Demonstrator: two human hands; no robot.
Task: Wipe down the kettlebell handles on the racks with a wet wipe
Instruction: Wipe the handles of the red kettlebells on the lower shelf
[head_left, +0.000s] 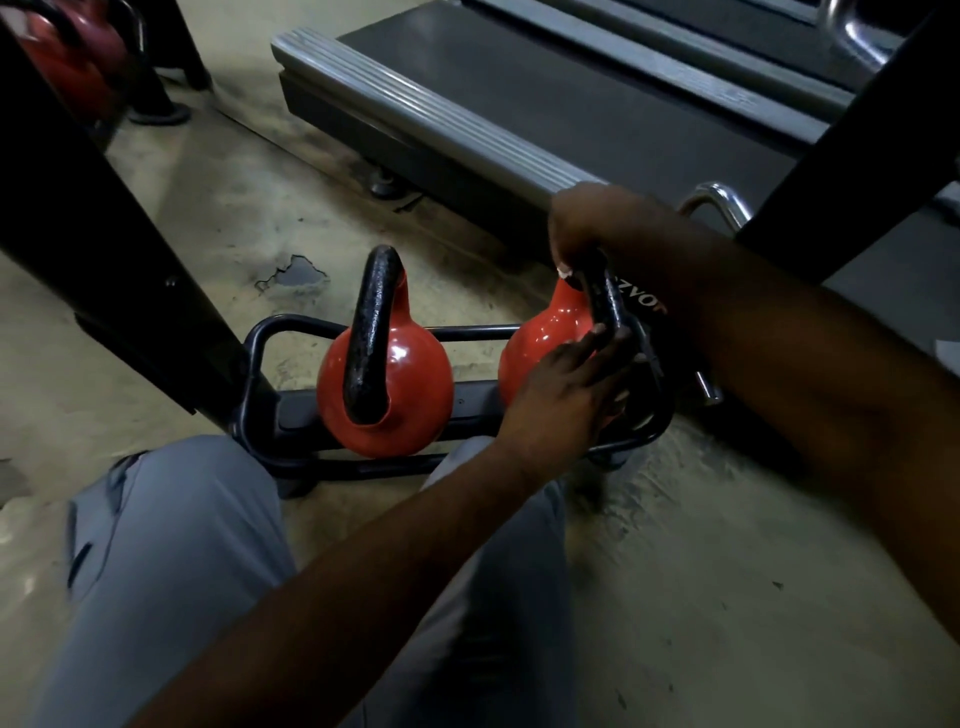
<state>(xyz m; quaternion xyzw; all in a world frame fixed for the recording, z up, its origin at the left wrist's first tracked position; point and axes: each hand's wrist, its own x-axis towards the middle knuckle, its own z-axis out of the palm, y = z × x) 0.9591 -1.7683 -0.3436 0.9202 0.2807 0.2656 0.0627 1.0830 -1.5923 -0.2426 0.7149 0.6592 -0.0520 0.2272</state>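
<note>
Two red kettlebells sit on a low black rack (287, 329) on the floor (208, 208), at the centre of the view. The right kettlebell (540, 332) is the one being handled; the left kettlebell (410, 374) stands untouched at its 9 o'clock.

The right hand (613, 234) comes in from 3 o'clock and curls tight over the top of the black handle (608, 304). A scrap of white wipe (563, 271) pokes out under its fingers, pressed against the metal.

The left hand (561, 400) reaches up from 6 o'clock, its fingers (592, 335) nearly straight and a little spread, their tips lying on the lower part of the same handle and the red body beside it. It grips nothing.

A treadmill (519, 104) lies at 12 o'clock beyond the rack, and grey trousers (171, 545) fill 7 o'clock.
</note>
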